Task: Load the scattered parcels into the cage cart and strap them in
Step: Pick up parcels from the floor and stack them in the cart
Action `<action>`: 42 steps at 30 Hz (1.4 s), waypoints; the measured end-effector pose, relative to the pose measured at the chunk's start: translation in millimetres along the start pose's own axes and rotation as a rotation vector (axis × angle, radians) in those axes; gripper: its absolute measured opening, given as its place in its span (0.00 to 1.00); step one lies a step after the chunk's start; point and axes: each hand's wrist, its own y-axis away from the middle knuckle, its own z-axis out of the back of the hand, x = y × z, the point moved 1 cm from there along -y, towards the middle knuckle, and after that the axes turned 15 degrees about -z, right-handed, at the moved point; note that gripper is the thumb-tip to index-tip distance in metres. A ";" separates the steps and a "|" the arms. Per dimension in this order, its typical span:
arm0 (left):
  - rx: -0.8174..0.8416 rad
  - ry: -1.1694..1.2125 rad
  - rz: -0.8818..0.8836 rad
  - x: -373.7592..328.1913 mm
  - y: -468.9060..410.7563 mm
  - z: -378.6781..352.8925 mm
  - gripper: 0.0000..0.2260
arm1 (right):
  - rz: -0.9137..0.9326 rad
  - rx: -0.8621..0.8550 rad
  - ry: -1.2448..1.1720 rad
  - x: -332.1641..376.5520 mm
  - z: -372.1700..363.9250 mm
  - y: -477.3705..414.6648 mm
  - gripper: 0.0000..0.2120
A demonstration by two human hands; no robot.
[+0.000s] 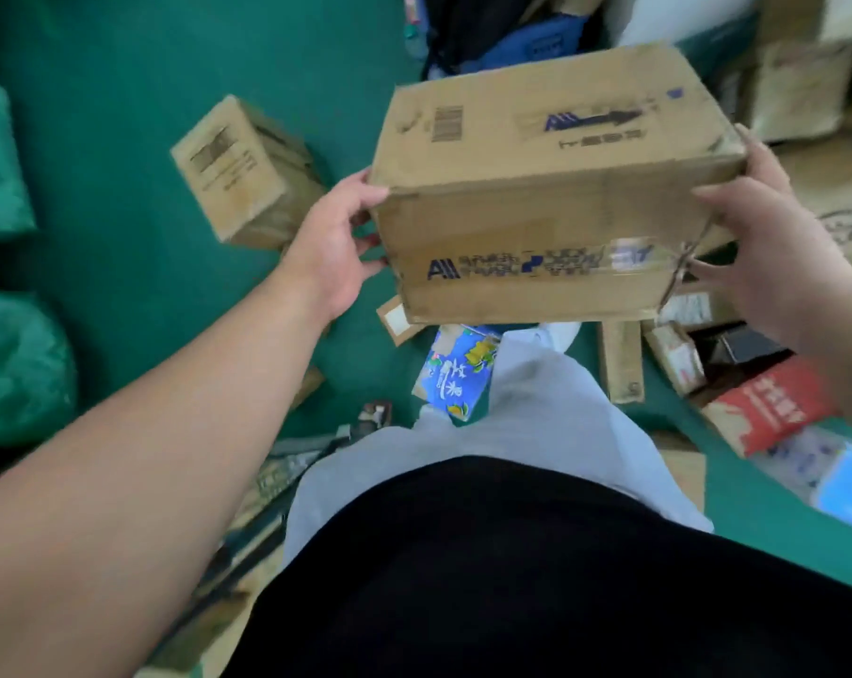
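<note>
Head view: left hand grips the parcel at its left end, fingers curled round the edge. The parcel is held above the green floor, and the right hand grips its right end. Squeezed only sideways, it may slip and drop.

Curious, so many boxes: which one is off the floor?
The big box with blue lettering, held between left hand and right hand; the smaller brown box lies on the green floor.

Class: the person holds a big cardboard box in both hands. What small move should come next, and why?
Probably carry the cardboard box toward the cage cart, not in view here: left hand and right hand grip its ends, and it is off the floor.
</note>
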 end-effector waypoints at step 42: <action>-1.041 0.874 0.065 488.0 780.2 144.5 0.11 | -0.184 0.570 0.982 -446.8 -273.8 364.8 0.36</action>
